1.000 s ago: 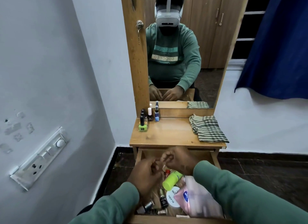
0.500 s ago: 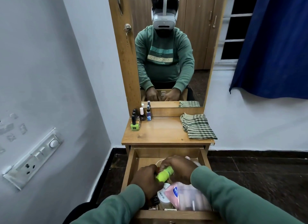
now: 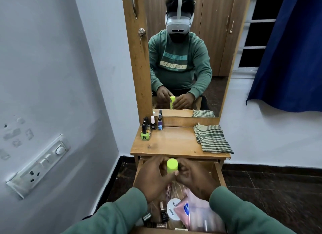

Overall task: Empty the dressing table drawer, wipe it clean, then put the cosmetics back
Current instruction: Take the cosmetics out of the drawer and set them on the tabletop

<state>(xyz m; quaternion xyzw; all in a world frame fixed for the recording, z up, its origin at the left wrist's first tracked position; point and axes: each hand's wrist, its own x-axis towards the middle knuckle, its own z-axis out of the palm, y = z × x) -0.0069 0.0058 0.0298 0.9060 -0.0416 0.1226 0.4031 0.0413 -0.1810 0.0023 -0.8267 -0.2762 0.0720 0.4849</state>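
The wooden drawer (image 3: pixel 218 172) of the dressing table stands pulled out below the tabletop (image 3: pixel 170 143). Above it I hold a lime-green bottle (image 3: pixel 172 165) upright, with my left hand (image 3: pixel 153 176) and my right hand (image 3: pixel 193 178) both wrapped around its lower part. Inside the drawer lie a white round jar (image 3: pixel 172 210), a pink pouch (image 3: pixel 200 211) and small dark nail polish bottles (image 3: pixel 163 214). Several nail polish and spray bottles (image 3: pixel 149 127) stand at the tabletop's back left.
A folded green checked cloth (image 3: pixel 211 138) lies on the tabletop's right side. A mirror (image 3: pixel 183 51) rises behind the table. A grey wall with a switch panel (image 3: pixel 38 165) is close on the left. Dark tiled floor (image 3: pixel 270 190) lies to the right.
Both hands have lifted the green bottle from among the items in the drawer and turned it upright above the drawer's back part. The view has shifted lower.
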